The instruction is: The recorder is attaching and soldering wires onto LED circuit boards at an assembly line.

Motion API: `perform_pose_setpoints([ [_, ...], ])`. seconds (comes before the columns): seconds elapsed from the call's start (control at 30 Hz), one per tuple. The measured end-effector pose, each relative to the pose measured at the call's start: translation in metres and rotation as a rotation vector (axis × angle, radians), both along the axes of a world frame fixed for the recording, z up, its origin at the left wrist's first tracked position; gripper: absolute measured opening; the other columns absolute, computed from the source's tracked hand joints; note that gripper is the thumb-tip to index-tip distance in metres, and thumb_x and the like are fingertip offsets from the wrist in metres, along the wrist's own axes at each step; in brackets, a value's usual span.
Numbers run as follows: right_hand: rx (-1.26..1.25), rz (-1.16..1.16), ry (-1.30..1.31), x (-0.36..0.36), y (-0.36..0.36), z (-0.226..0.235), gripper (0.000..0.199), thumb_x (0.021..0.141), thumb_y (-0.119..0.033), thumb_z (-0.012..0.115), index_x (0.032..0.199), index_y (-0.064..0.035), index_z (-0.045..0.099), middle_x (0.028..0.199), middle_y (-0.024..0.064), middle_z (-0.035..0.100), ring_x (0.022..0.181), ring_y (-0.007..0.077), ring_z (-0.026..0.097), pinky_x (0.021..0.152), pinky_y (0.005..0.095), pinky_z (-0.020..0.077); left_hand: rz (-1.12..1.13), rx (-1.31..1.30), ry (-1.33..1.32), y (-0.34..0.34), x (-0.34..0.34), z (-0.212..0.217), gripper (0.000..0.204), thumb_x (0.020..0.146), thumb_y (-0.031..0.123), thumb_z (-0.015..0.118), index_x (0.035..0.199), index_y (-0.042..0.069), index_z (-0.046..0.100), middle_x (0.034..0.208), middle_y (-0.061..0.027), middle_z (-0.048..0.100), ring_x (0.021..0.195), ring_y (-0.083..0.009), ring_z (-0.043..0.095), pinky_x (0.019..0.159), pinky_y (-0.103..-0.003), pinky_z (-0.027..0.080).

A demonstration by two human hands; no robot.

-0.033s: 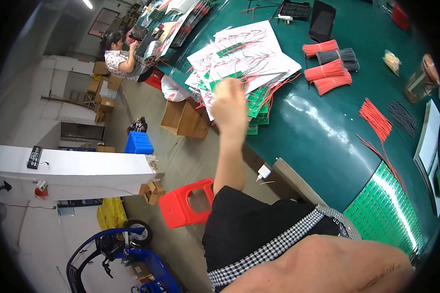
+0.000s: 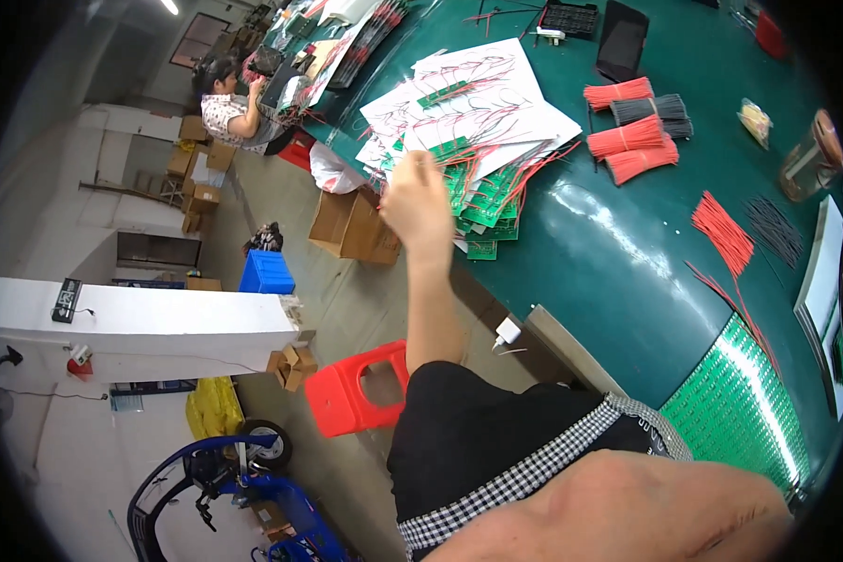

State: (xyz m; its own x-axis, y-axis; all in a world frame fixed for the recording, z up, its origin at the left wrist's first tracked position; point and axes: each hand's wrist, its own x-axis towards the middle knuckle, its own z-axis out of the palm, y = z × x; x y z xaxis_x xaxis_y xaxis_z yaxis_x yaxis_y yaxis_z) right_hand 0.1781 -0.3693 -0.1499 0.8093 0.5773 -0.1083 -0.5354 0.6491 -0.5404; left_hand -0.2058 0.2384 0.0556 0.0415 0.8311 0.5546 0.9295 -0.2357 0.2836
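Note:
My left hand reaches over the near left edge of a messy pile on the table. Its fingers are curled closed, and whatever they hold, if anything, is hidden from this view. The pile has white sheets, with red and dark wires spread across them. Green circuit boards with red wires stick out along its near side, right beside my hand. Another small green board lies on the top sheets. At the lower right a bare forearm shows large and close, while my right hand is out of view.
On the green table lie red wire bundles, dark wire bundles, loose red wires and a large green board panel. A jar stands far right. A red stool and cardboard box sit left. Another person works beyond.
My left hand has shifted slightly left and toward me, uncovering more of the green boards at the pile's near side. The view has moved a little; other things look the same.

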Motion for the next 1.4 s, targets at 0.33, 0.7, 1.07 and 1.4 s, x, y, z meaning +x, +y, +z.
perform_pose_setpoints([
  [0.33, -0.170, 0.159, 0.002, 0.039, 0.055, -0.008, 0.060, 0.086, -0.029, 0.053, 0.134, -0.0070, 0.027, 0.122, 0.0055, 0.041, 0.071, 0.0059, 0.044, 0.064, 0.0200, 0.0379, 0.028, -0.324, -0.284, 0.064, -0.092, -0.023, 0.028, 0.077, 0.029, 0.063, 0.080, 0.002, 0.061, 0.057, -0.0051, 0.053, 0.054, -0.0176, 0.052, 0.055, -0.033, 0.040],
  [0.7, -0.331, 0.256, -0.034, 0.073, 0.095, -0.014, 0.061, 0.086, -0.034, 0.052, 0.135, -0.0071, 0.027, 0.127, 0.0063, 0.039, 0.075, 0.0055, 0.046, 0.064, 0.0184, 0.0391, 0.015, -0.417, -0.299, 0.053, -0.083, -0.016, 0.025, 0.073, 0.026, 0.066, 0.077, 0.002, 0.060, 0.053, 0.0016, 0.042, 0.051, -0.0089, 0.040, 0.049, -0.028, 0.032],
  [1.07, -0.479, 0.318, -0.076, 0.092, 0.150, -0.017, 0.063, 0.087, -0.038, 0.050, 0.136, -0.0073, 0.027, 0.132, 0.0070, 0.038, 0.079, 0.0050, 0.049, 0.063, 0.0169, 0.0403, -0.052, -0.373, -0.393, 0.056, -0.093, -0.034, 0.023, 0.074, 0.019, 0.068, 0.081, -0.001, 0.058, 0.057, -0.0018, 0.047, 0.052, -0.0097, 0.044, 0.050, -0.028, 0.036],
  [1.4, -0.286, -0.336, -0.086, -0.038, -0.072, 0.044, 0.048, 0.087, -0.034, 0.053, 0.125, -0.0063, 0.041, 0.102, 0.0032, 0.052, 0.056, -0.0006, 0.040, 0.047, 0.0124, 0.0348, -0.291, -0.194, -0.394, 0.059, -0.100, -0.040, 0.024, 0.089, 0.015, 0.047, 0.093, -0.006, 0.056, 0.072, -0.0099, 0.058, 0.063, -0.0176, 0.051, 0.058, -0.033, 0.044],
])
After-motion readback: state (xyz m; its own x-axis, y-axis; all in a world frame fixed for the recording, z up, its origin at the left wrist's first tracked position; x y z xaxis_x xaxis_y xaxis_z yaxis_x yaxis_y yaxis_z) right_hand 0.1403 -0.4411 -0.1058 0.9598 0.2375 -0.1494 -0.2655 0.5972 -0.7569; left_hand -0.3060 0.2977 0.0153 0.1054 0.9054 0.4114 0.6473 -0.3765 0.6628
